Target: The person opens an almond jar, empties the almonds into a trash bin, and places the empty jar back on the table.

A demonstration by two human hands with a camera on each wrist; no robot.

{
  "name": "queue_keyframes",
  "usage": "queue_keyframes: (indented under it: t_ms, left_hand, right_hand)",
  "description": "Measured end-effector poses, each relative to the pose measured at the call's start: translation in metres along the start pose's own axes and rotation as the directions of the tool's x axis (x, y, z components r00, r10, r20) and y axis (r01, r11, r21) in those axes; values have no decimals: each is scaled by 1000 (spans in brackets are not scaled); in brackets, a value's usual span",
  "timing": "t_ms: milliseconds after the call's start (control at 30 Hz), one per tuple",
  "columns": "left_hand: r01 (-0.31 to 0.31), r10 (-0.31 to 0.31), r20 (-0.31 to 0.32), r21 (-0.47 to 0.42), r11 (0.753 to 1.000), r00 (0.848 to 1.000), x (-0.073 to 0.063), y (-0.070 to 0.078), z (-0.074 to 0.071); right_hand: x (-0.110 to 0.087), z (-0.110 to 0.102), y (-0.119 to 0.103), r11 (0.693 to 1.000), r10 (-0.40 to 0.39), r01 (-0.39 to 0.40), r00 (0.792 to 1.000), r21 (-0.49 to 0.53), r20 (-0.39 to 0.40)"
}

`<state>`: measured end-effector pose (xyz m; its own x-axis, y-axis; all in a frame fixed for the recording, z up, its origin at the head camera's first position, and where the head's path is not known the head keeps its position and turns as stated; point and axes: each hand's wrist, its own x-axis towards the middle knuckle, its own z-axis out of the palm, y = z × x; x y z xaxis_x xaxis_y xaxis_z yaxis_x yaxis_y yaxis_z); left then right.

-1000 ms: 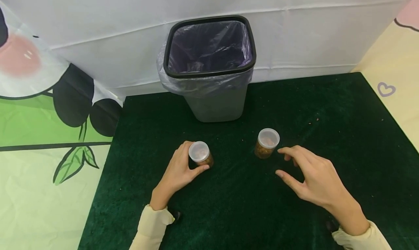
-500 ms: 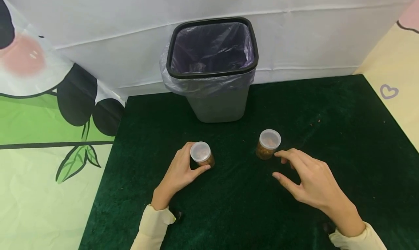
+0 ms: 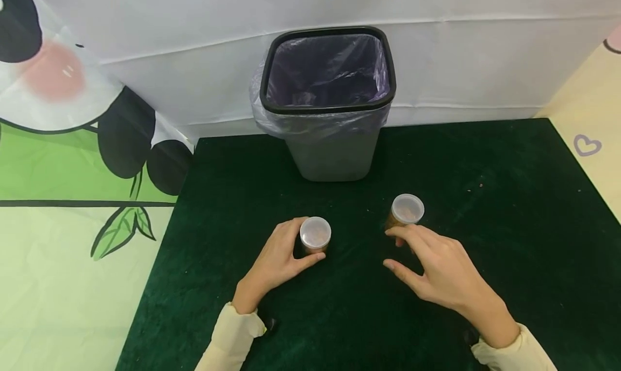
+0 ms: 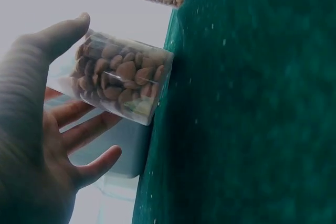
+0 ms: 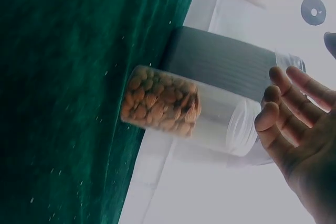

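A clear round jar [image 4: 121,74] with a whitish lid [image 3: 315,232] holds small brown nut-like pieces. My left hand [image 3: 277,258] grips this jar between thumb and fingers, close over the green cloth. Another jar [image 5: 173,108] of the same kind stands upright to the right, filled about halfway, its translucent lid [image 3: 408,208] on. My right hand [image 3: 439,268] is at the near side of that second jar. Its thumb and fingers are spread with nothing between them, and the fingertips overlap the jar's lower part in the head view.
A grey bin [image 3: 335,158] with a black rim and a clear purplish bag stands behind both jars, against white sheeting [image 3: 466,63]. Dark green cloth [image 3: 359,317] covers the surface. Tiny crumbs [image 3: 475,187] lie at the right. Printed cartoon sheets [image 3: 68,284] flank the sides.
My right hand has moved left, to in front of the right jar. My left hand and its jar have shifted slightly right and nearer. The head view has swung a little left.
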<state>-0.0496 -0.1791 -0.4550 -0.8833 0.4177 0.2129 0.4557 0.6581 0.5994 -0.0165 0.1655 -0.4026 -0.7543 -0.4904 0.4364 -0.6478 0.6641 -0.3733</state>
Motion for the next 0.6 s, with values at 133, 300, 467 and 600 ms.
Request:
queue_keyframes:
  t_ms: [133, 300, 467, 600]
  left_hand:
    - [-42, 42, 25, 5, 999, 999, 0, 8, 3]
    - [-86, 86, 54, -3, 996, 995, 3, 17, 6]
    - [-144, 145, 56, -13, 989, 988, 6, 24, 13]
    - [-206, 207, 45, -26, 978, 977, 8, 28, 18]
  right_hand:
    - [7, 4, -5, 1000, 11, -12, 999, 6, 51]
    - [15, 9, -9, 1000, 9, -11, 996, 13, 90]
    - [19, 16, -12, 999, 11, -15, 992, 32, 125]
    - [20, 22, -15, 1000, 1, -5, 989, 31, 149]
